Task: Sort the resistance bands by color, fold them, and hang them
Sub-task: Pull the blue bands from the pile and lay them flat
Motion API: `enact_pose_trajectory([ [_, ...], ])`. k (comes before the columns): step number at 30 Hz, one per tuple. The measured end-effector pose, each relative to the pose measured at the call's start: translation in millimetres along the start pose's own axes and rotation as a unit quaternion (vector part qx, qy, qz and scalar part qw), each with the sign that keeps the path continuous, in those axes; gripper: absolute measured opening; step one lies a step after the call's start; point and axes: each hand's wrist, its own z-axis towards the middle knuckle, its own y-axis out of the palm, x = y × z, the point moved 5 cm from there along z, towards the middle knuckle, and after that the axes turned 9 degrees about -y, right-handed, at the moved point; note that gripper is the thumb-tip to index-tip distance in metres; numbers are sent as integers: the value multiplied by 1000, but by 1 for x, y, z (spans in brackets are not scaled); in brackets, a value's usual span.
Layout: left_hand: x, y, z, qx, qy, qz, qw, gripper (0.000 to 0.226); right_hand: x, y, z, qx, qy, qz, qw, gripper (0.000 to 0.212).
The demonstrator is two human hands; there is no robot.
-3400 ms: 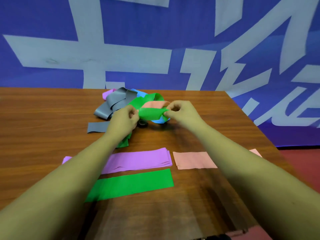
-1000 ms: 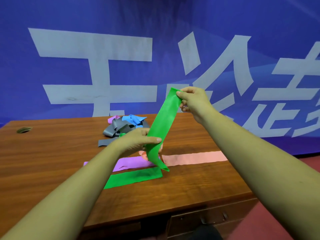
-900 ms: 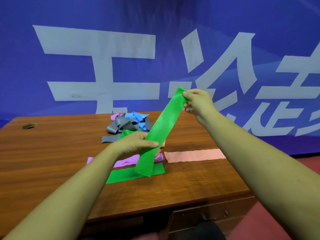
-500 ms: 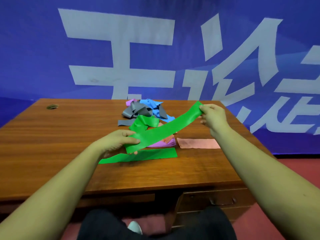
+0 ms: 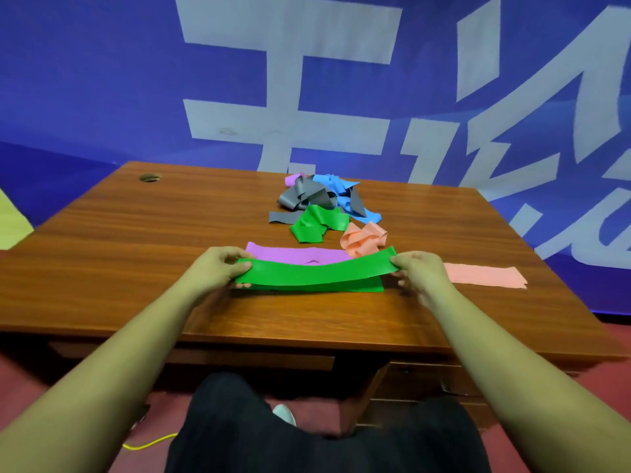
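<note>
Blue banner (image 5: 102, 80) with large pale characters hung behind a wooden desk (image 5: 136, 250). Near the desk's far left corner sat one round cable hole (image 5: 150, 178). The left hand (image 5: 215, 268) pinched the left end of a green band (image 5: 317, 273), thumb on top. This band ran level across to the other hand, sagging slightly in the middle, just above a second green band (image 5: 358, 287) that lay flat on the desk. Just behind these lay a flat purple band (image 5: 290, 256); whether it was one layer or several could not be told.

Farther back sat a loose heap. It held one purple end (image 5: 293, 179) at the back, grey bands (image 5: 307, 196) too tangled to count, a third green band (image 5: 317, 223) crumpled at the near side, and blue band (image 5: 338, 186). One crumpled pink band (image 5: 363, 240) lay at the heap's near right.

The right hand (image 5: 420, 271) gripped the held band's right end, well apart from the left hand. One flat pink band (image 5: 485, 274) lay to its right.
</note>
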Motion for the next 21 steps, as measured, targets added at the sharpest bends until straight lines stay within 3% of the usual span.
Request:
enact_pose_trajectory([
  [4,-10,-9,4,91,2,63,994,20,6,7,-3,1,-39,-83,996,13],
  [8,-11,-10,6,167,32,141,975,13,14,12,-3,-1,-63,-149,987,14],
  [13,-9,-6,12,188,50,177,965,10,18,16,-3,18,-85,-184,979,12],
  [17,-14,-2,16,216,46,272,936,14,24,22,-5,18,-87,-238,967,7],
  [21,-22,-1,18,235,51,282,929,14,26,23,-5,20,-97,-260,960,6],
])
